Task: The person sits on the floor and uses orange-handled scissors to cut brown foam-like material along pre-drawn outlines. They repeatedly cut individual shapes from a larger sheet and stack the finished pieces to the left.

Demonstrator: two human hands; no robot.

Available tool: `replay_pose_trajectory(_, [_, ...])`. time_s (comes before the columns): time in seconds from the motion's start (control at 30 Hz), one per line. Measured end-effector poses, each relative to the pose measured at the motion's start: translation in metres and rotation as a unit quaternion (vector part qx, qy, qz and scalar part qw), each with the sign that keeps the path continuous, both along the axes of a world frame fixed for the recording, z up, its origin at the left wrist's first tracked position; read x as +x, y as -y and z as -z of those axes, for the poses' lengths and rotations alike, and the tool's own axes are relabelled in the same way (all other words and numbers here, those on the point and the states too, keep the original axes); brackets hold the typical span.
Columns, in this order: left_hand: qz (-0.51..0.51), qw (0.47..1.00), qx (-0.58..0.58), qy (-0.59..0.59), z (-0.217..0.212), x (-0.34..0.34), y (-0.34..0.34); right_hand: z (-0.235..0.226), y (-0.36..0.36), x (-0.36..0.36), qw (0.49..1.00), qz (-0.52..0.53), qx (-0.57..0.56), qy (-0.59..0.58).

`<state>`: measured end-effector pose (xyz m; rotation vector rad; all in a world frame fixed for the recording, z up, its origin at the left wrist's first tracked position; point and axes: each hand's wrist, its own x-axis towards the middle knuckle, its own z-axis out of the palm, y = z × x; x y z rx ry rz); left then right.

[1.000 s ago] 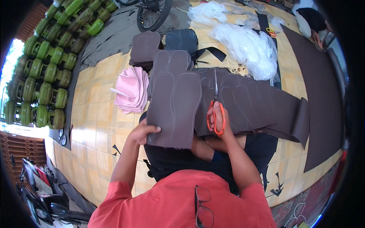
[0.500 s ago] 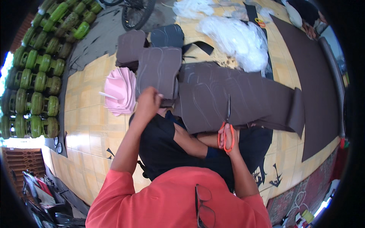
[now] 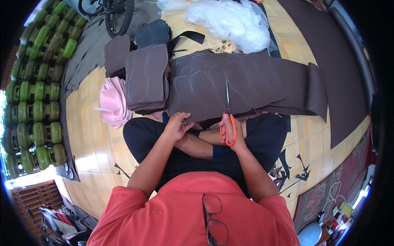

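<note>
In my right hand (image 3: 230, 130) is a pair of scissors (image 3: 228, 100) with orange handles. Their dark blades look closed and point away from me over a brown sheet (image 3: 242, 80) marked with pale curved outlines. My left hand (image 3: 177, 127) is at the sheet's near left edge, thumb and fingers slightly apart; whether they touch it is hard to make out. Left of the sheet stands a stack of cut brown pieces (image 3: 145, 76) with wavy sides. Behind it are another brown stack (image 3: 116, 53) and a dark grey-blue stack (image 3: 152, 35).
Pink curved pieces (image 3: 113, 98) lie left of the stacks. Clear plastic sheeting (image 3: 230, 22) is heaped beyond the brown sheet. A long brown roll (image 3: 328, 69) stretches along the right. Dark offcuts (image 3: 303, 168) litter the tiles; green gas cylinders (image 3: 41, 92) are piled at far left.
My left hand has moved from the brown stack, right and towards me, to the sheet's near edge. The scissors stay in my right hand. The whole view has shifted.
</note>
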<state>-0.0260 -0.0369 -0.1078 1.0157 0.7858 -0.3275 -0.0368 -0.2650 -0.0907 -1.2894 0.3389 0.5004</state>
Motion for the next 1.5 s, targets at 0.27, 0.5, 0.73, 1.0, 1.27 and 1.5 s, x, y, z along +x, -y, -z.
replay_pose_trajectory(0.27, [0.161, 0.975, -0.138, -0.069, -0.029, 0.037, 0.01, 0.006, 0.001, -0.003, 0.998, -0.038, -0.048, -0.009])
replay_pose_trajectory(0.5, [0.256, 0.966, 0.043, -0.022, -0.046, 0.055, 0.028, -0.001, 0.002, -0.011, 0.997, -0.011, -0.066, 0.028])
replay_pose_trajectory(0.73, [0.166, 0.95, 0.224, 0.138, -0.079, 0.084, -0.012, -0.039, 0.002, -0.053, 0.999, -0.026, -0.04, 0.006])
replay_pose_trajectory(1.0, [0.038, 0.959, 0.156, 0.234, -0.104, 0.076, -0.024, -0.041, -0.018, -0.077, 0.988, -0.106, -0.098, 0.046])
replay_pose_trajectory(1.27, [0.031, 0.957, 0.107, 0.267, -0.121, 0.045, 0.019, -0.061, 0.0, -0.073, 0.972, -0.043, -0.151, 0.177])
replay_pose_trajectory(1.5, [0.103, 0.955, 0.081, 0.265, -0.112, 0.027, 0.037, -0.066, 0.011, -0.086, 0.98, -0.001, -0.148, 0.135])
